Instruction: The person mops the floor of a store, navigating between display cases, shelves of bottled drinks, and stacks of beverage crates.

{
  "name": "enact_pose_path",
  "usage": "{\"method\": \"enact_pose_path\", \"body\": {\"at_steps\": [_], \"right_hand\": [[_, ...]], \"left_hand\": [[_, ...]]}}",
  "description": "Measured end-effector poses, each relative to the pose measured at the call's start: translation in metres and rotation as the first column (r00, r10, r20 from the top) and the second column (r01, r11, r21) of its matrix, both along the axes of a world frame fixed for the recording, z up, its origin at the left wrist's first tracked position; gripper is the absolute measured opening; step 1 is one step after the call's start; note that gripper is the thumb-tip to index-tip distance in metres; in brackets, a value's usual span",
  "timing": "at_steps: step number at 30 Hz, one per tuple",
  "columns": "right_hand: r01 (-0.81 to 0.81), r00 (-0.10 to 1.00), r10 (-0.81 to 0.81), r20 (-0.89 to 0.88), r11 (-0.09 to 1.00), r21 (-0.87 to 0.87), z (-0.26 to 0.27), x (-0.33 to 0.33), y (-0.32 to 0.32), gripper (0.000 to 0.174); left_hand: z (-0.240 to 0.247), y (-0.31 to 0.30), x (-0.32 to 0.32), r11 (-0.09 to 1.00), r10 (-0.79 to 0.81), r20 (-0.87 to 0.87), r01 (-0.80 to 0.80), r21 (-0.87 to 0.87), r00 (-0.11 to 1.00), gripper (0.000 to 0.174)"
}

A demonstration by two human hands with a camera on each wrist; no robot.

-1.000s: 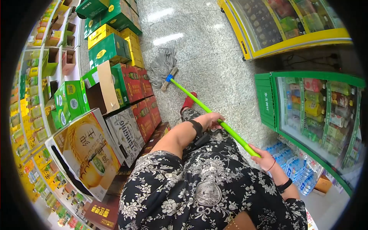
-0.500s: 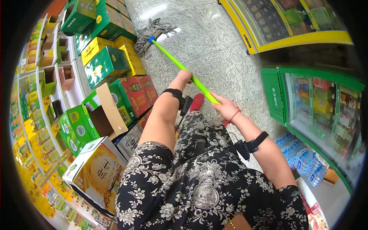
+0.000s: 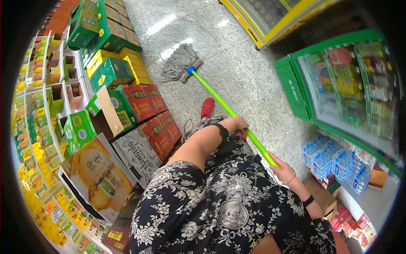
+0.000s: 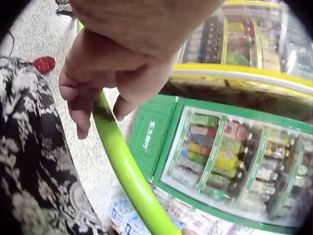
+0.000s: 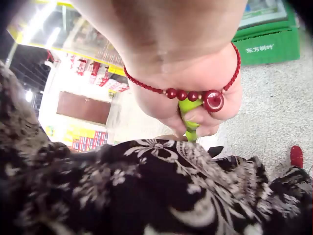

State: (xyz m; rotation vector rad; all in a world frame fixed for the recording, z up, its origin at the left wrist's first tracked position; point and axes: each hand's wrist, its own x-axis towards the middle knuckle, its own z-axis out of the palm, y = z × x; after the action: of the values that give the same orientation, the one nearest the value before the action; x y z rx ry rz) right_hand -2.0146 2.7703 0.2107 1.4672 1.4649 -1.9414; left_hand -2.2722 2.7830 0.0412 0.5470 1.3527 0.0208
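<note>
A mop with grey string strands [image 3: 181, 61] and a blue joint lies with its head on the speckled floor, ahead of a red shoe [image 3: 207, 108]. Its bright green handle [image 3: 211, 91] slants back toward my body. My left hand [image 3: 237, 125] holds the handle partway along; in the left wrist view, its fingers [image 4: 78, 93] and thumb bend around the pole. Nearer the handle's top end, my right hand [image 3: 284, 170] grips it by my hip. Curled fingers [image 5: 208, 129] wrap the green pole in the right wrist view, below a red beaded bracelet [image 5: 182, 94].
Stacked drink cartons [image 3: 146, 101] and full shelves [image 3: 40, 127] line the left side. At right stand a green-framed drinks fridge [image 3: 298, 89] and a yellow-edged freezer [image 3: 253, 36]. Packs of bottled water [image 3: 323, 156] sit below the fridge. Speckled floor [image 3: 253, 80] runs between.
The mop head went forward and left to the cartons, then came back to the right and nearer. Both hands reached out along with it, then drew back toward my body, still holding the handle.
</note>
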Motion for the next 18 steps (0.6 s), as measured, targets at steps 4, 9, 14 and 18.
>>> {"method": "enact_pose_path", "body": {"at_steps": [4,9,14,18], "right_hand": [[0.006,0.994,-0.008,0.108,1.0,0.022,0.044,0.112,-0.027,0.054],[0.027,0.996,-0.033,0.086,0.997,0.068,0.076,0.174,-0.044,0.057],[-0.013,0.999,0.017,-0.033,0.991,0.137,0.041,0.153,-0.023,0.057],[0.112,0.994,-0.112,-0.006,0.99,0.083,-0.012,0.054,0.036,0.052]], "left_hand": [[0.004,-0.006,0.107,0.974,-0.18,0.35,0.216,-0.068,0.919,0.034],[0.003,-0.006,0.178,0.94,-0.165,0.551,0.3,-0.165,0.818,0.037],[0.016,0.011,0.135,0.99,-0.102,0.499,0.137,-0.035,0.861,0.037],[-0.013,0.038,0.062,0.954,0.191,0.232,-0.237,0.186,0.954,0.035]]}}
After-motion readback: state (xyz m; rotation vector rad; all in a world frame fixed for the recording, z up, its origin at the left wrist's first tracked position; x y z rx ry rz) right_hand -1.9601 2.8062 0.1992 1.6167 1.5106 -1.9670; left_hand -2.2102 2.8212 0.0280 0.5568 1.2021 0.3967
